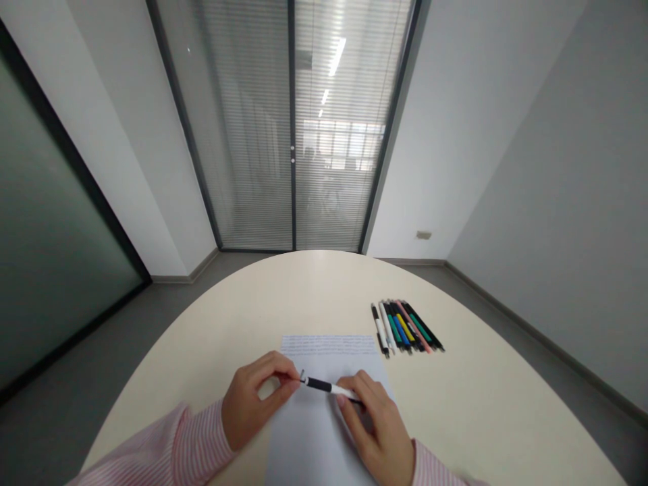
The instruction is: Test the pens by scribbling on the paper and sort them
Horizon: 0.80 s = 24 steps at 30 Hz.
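Observation:
My right hand is closed around the white barrel of a pen with a black grip section. The pen lies nearly level, its grip end pointing left over a sheet of paper. At that end, the thumb and forefinger of my left hand are pinched together. A tiny grey piece shows at these fingertips; whether it is joined to the pen I cannot tell. Lines of handwriting run across the top of the sheet, and both hands are over its lower part.
Several pens in black, white, green, blue, yellow and pink lie side by side right of the paper. The round cream table curves away toward a glass partition with blinds. Walls stand on both sides.

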Motion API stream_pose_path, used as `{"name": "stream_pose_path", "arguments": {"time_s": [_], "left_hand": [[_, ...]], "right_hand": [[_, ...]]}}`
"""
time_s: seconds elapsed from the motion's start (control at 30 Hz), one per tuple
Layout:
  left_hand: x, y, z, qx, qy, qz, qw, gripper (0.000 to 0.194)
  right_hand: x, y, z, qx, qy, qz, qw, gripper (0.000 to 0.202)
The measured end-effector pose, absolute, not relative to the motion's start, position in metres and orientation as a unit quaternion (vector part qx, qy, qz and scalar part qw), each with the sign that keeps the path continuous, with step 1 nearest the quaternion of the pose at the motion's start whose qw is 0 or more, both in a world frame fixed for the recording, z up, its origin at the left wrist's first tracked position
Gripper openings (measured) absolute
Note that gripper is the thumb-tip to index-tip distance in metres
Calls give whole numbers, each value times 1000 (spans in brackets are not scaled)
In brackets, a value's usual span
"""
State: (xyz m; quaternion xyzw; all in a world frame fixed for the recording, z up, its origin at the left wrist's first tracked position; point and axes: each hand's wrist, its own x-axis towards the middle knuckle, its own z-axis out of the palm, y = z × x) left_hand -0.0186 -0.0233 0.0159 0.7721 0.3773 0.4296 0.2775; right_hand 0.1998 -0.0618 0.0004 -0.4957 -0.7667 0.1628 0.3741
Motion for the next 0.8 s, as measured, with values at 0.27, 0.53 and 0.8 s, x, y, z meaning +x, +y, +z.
{"name": "stream_pose_path", "arguments": {"time_s": [0.27,0.53,0.8], "left_hand": [[-19,-11,-13,823,425,375,25,24],[-17,-13,-17,848,423,319,17,13],[-18,-9,-2,799,400,370,254,5]], "right_hand": [[200,-59,5,-501,-711,256,422,20],[200,-60,5,-503,-703,276,420,21],[201,-59,3,-515,-707,269,404,22]]}}
